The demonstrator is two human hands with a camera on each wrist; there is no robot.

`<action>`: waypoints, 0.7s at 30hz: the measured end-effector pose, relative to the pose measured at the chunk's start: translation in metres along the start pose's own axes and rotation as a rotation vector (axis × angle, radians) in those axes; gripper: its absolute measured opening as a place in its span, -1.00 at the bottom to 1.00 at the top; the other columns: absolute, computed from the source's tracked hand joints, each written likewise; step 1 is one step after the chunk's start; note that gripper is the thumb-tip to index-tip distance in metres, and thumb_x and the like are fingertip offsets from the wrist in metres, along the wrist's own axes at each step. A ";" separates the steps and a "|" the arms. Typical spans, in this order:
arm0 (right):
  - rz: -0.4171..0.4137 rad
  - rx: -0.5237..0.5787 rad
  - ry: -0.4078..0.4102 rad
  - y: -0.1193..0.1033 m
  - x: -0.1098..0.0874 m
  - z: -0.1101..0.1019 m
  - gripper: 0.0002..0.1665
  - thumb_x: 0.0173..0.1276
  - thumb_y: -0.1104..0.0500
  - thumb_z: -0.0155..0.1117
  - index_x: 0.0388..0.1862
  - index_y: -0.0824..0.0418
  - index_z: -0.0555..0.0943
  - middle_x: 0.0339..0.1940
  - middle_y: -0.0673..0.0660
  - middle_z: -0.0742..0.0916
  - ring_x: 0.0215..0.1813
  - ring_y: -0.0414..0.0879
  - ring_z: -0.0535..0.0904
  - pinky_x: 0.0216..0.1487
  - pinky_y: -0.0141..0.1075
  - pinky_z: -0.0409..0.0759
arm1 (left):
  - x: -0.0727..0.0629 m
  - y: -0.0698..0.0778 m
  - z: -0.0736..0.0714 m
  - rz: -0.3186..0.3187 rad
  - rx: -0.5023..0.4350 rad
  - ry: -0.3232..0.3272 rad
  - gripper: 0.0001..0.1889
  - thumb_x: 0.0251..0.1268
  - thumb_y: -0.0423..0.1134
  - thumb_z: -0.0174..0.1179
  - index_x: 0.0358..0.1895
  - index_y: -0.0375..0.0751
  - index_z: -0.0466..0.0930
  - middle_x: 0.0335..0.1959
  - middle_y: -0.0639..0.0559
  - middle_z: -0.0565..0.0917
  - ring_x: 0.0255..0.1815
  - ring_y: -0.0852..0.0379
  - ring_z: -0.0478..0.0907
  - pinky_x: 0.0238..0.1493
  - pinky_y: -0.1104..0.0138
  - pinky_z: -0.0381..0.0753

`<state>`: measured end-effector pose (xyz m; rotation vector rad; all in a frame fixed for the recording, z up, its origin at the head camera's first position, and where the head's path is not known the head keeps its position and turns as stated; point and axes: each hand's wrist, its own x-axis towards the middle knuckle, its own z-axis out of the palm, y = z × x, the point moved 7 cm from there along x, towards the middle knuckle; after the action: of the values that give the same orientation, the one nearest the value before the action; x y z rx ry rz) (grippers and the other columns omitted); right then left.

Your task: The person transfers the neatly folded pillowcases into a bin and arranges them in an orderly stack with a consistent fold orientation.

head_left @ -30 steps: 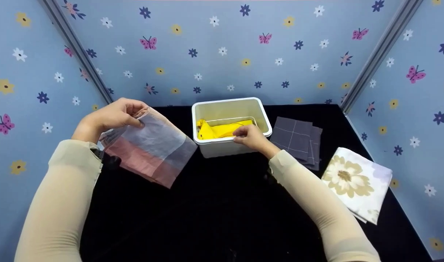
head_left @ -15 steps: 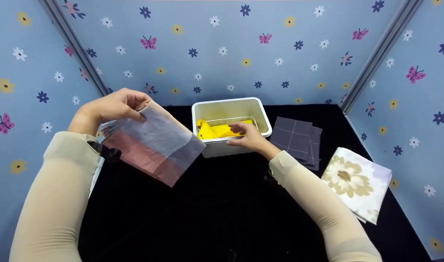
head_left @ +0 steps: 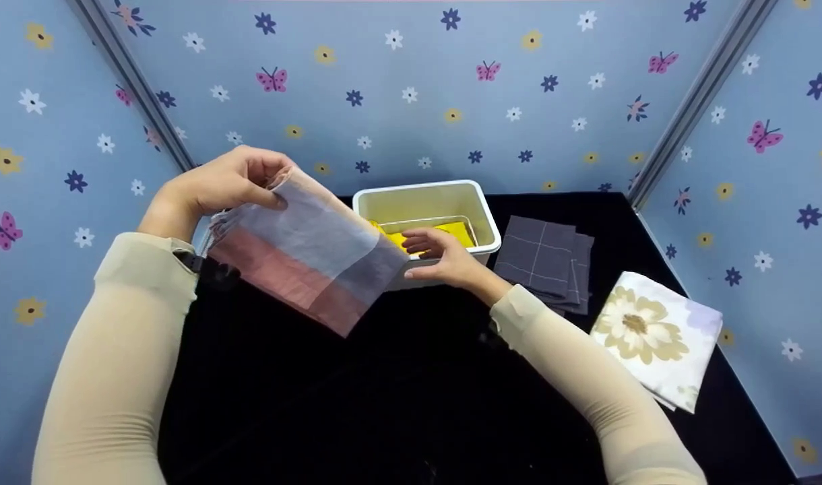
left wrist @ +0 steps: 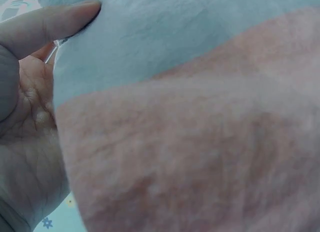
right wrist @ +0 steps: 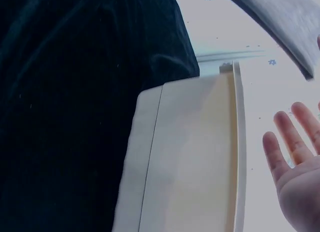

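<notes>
a folded color-block cloth (head_left: 310, 249) hangs pinched in the left hand (head_left: 224, 184), left of center.
its long axis slants toward the lower right, the far corner beside the empty, loose-fingered right hand (head_left: 451, 264), contact unclear, at the white bin (head_left: 424, 201) mid-frame; against the frame half a second ago, the cloth sits higher and farther right, hiding more of the yellow cloth (head_left: 459, 232).

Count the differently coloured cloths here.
4: a pink-and-grey cloth in the left hand, a yellow cloth in the white bin, a dark checked cloth right of the bin, a white floral cloth farther right. Others may be hidden.
</notes>
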<state>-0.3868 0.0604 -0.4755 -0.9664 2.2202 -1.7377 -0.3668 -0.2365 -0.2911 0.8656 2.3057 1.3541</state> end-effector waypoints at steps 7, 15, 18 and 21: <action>-0.013 0.093 0.083 0.000 -0.001 0.005 -0.29 0.14 0.45 0.64 0.31 0.48 0.63 0.09 0.12 0.82 0.01 -0.16 0.71 0.23 -0.06 0.72 | 0.013 0.005 0.008 0.045 -0.103 0.053 -0.56 0.26 -0.70 0.30 0.04 -0.10 0.78 -0.21 0.20 0.84 -0.25 0.29 0.72 -0.14 0.43 0.75; 0.015 0.184 0.215 -0.002 -0.005 -0.002 -0.79 0.08 0.48 0.63 -0.38 0.23 0.84 -0.34 -0.07 0.84 -0.29 -0.24 0.65 -0.22 -0.42 0.66 | 0.019 0.000 0.009 0.085 -0.176 0.156 -0.54 0.19 -0.77 0.28 -0.06 -0.12 0.79 -0.26 0.13 0.86 -0.29 0.27 0.74 -0.18 0.44 0.75; 0.020 0.209 0.247 -0.004 -0.007 -0.009 -0.74 0.08 0.49 0.61 -0.43 0.13 0.84 -0.38 -0.11 0.84 -0.32 -0.26 0.65 -0.25 -0.43 0.66 | 0.019 -0.006 0.009 0.077 -0.176 0.214 -0.57 0.21 -0.74 0.29 -0.08 -0.10 0.79 -0.29 0.14 0.85 -0.32 0.27 0.72 -0.23 0.42 0.74; 0.028 0.245 0.280 -0.005 -0.009 -0.017 -0.71 0.09 0.50 0.57 -0.39 0.11 0.85 -0.41 -0.11 0.83 -0.33 -0.27 0.67 -0.25 -0.43 0.68 | 0.019 -0.017 0.008 0.069 -0.216 0.278 -0.57 0.21 -0.74 0.30 -0.09 -0.10 0.79 -0.29 0.13 0.84 -0.31 0.27 0.73 -0.24 0.41 0.74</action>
<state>-0.3861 0.0789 -0.4675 -0.6710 2.0880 -2.1838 -0.3823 -0.2247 -0.3096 0.7340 2.2836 1.8158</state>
